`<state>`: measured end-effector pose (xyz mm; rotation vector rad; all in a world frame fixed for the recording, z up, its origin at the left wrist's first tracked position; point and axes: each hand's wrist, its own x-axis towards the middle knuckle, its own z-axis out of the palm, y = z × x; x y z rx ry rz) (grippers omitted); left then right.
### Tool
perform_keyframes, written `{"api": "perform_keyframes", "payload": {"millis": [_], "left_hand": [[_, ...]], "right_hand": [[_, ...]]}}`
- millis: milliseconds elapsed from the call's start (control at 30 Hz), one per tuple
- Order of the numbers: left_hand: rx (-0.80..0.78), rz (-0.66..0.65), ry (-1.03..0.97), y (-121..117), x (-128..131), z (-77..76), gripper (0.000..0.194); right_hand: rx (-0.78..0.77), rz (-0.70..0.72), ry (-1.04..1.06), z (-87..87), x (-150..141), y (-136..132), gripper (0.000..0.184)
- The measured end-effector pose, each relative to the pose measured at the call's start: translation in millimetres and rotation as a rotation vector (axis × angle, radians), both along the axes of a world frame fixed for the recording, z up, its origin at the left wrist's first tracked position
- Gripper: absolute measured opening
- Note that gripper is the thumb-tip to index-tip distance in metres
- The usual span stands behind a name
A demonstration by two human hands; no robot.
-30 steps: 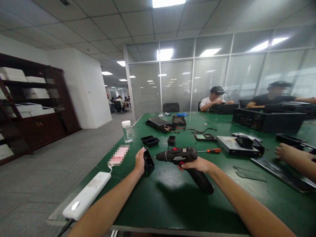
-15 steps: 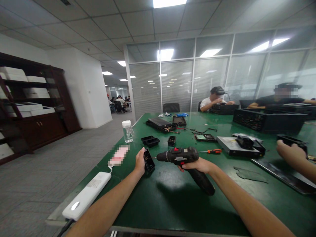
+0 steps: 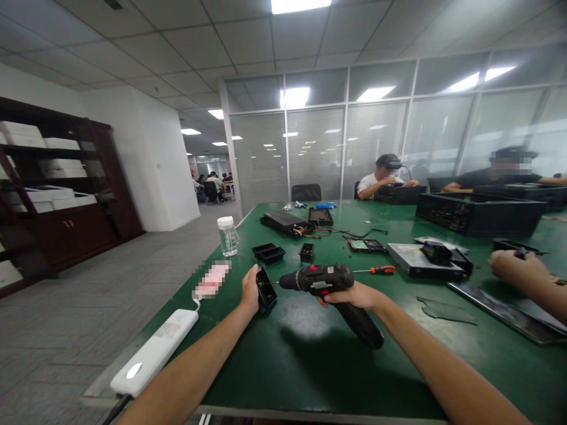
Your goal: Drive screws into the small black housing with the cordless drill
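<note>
My left hand (image 3: 250,291) grips a small open black plastic box (image 3: 267,289) by its left side and holds it tilted, its hollow side facing right. My right hand (image 3: 354,297) is wrapped round the handle of a black cordless drill (image 3: 319,279) with red marks. The drill lies level and points left, and its thin bit reaches into the box's opening. Whether the bit touches a screw inside is too small to tell. Just beyond, similar black plastic boxes (image 3: 268,253) and a smaller one (image 3: 306,252) rest on the green table (image 3: 283,366).
A white power strip (image 3: 155,351) and a water bottle (image 3: 227,236) stand along the left edge. An orange-handled screwdriver (image 3: 381,270) lies behind the drill. Farther right are a silver metal unit (image 3: 416,262), a glass-like sheet (image 3: 445,311) and a co-worker's hand (image 3: 516,268).
My hands, the drill and the box keep nearly the same pose; the whole view has shifted very slightly. At the right, the co-worker's hands have moved a little.
</note>
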<state>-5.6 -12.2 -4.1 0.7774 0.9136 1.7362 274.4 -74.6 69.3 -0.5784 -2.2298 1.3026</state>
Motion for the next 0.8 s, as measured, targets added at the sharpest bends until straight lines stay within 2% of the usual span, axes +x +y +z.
{"api": "perform_keyframes", "payload": {"millis": [400,800], "left_hand": [[-0.039,-0.003,-0.047,-6.5,4.2,5.3,0.039],[-0.046,0.006,-0.067,0.5,1.7,-0.3,0.04]], "right_hand": [[-0.019,-0.003,0.031,-0.7,-0.5,-0.3,0.02],[-0.011,-0.006,0.01,-1.8,-0.6,0.3,0.02]]}}
